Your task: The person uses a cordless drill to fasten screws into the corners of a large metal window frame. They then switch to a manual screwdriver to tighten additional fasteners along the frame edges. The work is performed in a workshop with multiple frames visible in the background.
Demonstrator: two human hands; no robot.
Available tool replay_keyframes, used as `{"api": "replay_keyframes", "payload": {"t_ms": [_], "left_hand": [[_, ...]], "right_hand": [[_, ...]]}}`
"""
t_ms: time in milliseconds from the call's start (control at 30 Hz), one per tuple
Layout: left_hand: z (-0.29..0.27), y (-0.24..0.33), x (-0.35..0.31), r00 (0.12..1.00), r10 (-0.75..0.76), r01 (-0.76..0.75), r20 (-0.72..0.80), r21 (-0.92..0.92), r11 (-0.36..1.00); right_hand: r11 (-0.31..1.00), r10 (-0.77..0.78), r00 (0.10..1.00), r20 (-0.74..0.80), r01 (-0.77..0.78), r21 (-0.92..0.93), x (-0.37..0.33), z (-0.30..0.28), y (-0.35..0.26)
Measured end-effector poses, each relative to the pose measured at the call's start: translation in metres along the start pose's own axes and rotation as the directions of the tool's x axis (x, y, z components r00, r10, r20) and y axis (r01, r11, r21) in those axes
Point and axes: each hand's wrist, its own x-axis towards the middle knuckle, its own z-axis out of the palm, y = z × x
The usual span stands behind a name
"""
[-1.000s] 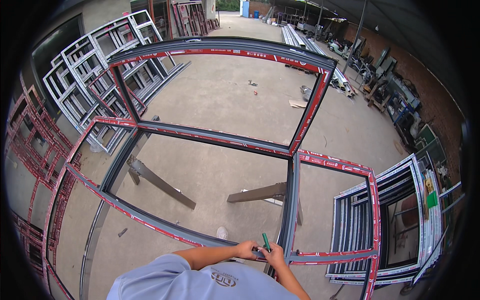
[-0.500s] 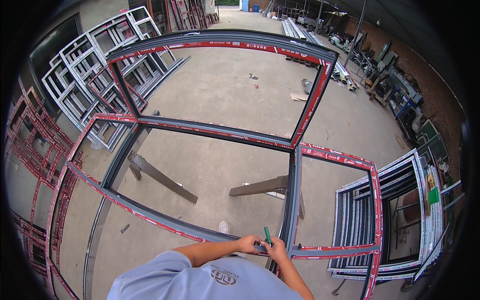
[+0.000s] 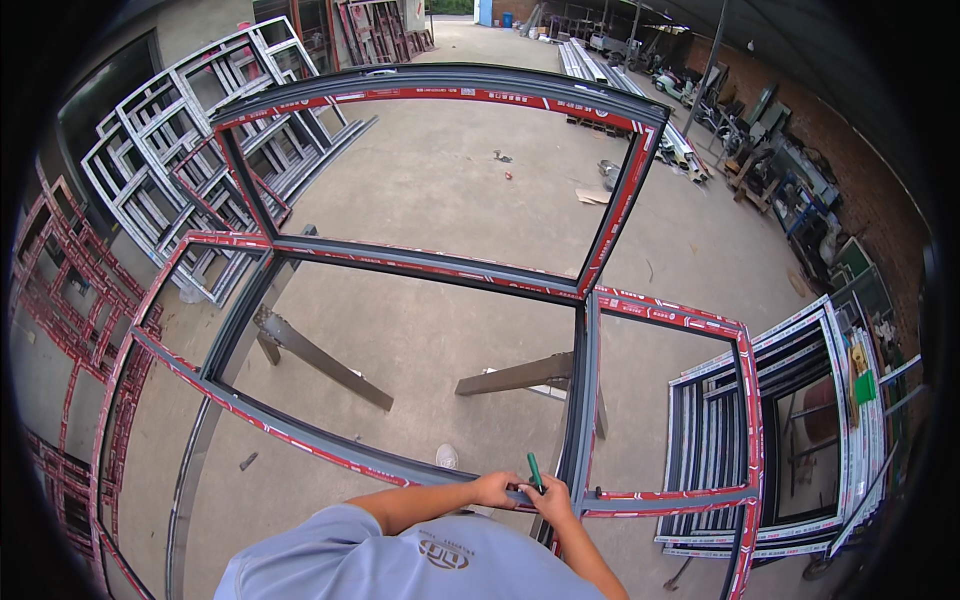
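A large grey window frame [image 3: 300, 431] with red protective tape lies across supports in front of me, and a hinged sash [image 3: 640, 185] stands raised at its far side. At the frame's near bar, close to the corner of the middle opening, my two hands meet. My right hand [image 3: 552, 499] is closed around a slim green stick-shaped tool [image 3: 535, 470], its upper end sticking up; the lower end is hidden. Just beside it, my left hand [image 3: 495, 489] has its fingers bent together at the bar. Whatever its fingertips pinch is too small to make out.
Brown support beams [image 3: 330, 362] show through the middle opening. White-taped frames [image 3: 210, 95] lean at the far left, red-taped ones [image 3: 70, 270] nearer. More frames [image 3: 710, 430] are stacked at the right. Long profiles [image 3: 600, 75] lie at the back, with clutter along the brick wall.
The view has shifted very slightly. Both hands stay at the same spot on the bar, and the green tool keeps nearly the same tilt.
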Motion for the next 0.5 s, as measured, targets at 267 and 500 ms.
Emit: {"api": "replay_keyframes", "payload": {"t_ms": [267, 500], "left_hand": [[-0.006, 0.002, 0.001, 0.994, 0.103, -0.105, 0.039, 0.072, 0.992], [-0.009, 0.007, 0.002, 0.995, 0.054, -0.063, 0.084, 0.105, 0.992]], "right_hand": [[0.995, -0.098, 0.993, -0.064, 0.096, -0.031, 0.011, -0.062, -0.043], [0.673, -0.492, 0.763, 0.418, 0.638, -0.373, 0.055, -0.120, -0.070]]}}
